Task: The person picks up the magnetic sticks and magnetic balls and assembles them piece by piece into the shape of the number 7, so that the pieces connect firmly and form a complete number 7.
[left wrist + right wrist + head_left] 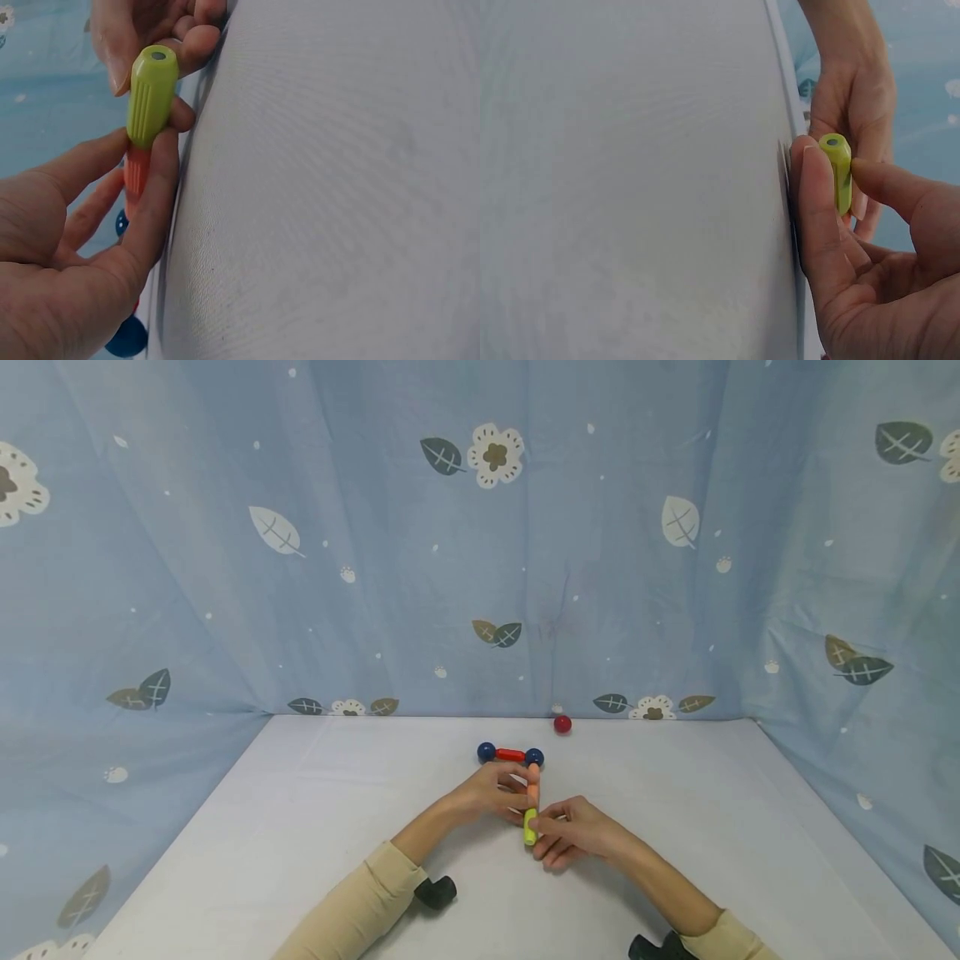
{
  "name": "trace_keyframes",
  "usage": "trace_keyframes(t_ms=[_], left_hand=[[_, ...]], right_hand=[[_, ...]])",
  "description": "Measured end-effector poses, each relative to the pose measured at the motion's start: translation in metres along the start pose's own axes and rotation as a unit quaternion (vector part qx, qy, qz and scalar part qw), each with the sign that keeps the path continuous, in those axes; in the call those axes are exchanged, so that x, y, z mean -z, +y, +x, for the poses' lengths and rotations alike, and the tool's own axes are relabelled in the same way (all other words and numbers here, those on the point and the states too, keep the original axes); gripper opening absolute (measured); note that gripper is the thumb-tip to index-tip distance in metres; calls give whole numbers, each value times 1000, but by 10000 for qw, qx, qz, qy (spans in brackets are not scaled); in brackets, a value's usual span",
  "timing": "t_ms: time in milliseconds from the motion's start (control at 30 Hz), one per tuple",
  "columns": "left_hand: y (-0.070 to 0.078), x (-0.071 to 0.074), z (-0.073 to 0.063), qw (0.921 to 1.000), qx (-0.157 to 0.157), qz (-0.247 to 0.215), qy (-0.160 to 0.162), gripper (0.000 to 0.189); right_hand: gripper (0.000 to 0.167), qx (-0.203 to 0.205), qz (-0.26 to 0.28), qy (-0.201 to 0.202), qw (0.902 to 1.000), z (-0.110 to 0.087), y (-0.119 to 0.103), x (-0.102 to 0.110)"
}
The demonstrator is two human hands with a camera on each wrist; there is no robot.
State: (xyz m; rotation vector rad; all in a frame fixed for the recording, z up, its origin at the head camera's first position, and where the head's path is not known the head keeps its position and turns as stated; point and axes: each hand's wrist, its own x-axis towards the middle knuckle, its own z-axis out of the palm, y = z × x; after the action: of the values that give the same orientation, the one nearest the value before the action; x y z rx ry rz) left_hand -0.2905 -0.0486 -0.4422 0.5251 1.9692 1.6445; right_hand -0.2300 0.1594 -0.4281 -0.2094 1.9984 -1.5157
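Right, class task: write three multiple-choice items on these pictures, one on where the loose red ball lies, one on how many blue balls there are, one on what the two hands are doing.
1. Where does the red ball lie?
A. at the far edge of the table, near the curtain
B. between the sleeves
C. in the left hand

2. How many blue balls are joined to the red rod?
A. none
B. two
C. four

3. What are the hands doing?
A. both lie flat and open
B. only the right hand holds something
C. the left hand pinches the orange rod and the right hand pinches the green rod

Answers: 1 A, it sits alone by the backdrop. 2 B, one blue ball at each end, the other here. 3 C, the wrist views show fingers curled round the rods, held end to end.
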Motion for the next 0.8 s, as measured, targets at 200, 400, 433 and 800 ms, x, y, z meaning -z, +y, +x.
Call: trace_keyframes(t_ms=[200,400,433,800], left_hand=[[1,-1,0,10000,15,32,11,37],[0,-2,1,9999,26,-141,6,36],[0,-1,2,9999,30,-142,13,36],[-1,-1,2,9999,71,-148,32,35]], right_hand=[[42,35,-227,30,9997,-1,1,6],[41,100,-532,243,9982,-1,2,18],[41,113,-613,316,9976,0,2,21],[36,518,-1604,1127,9792,6,2,47]])
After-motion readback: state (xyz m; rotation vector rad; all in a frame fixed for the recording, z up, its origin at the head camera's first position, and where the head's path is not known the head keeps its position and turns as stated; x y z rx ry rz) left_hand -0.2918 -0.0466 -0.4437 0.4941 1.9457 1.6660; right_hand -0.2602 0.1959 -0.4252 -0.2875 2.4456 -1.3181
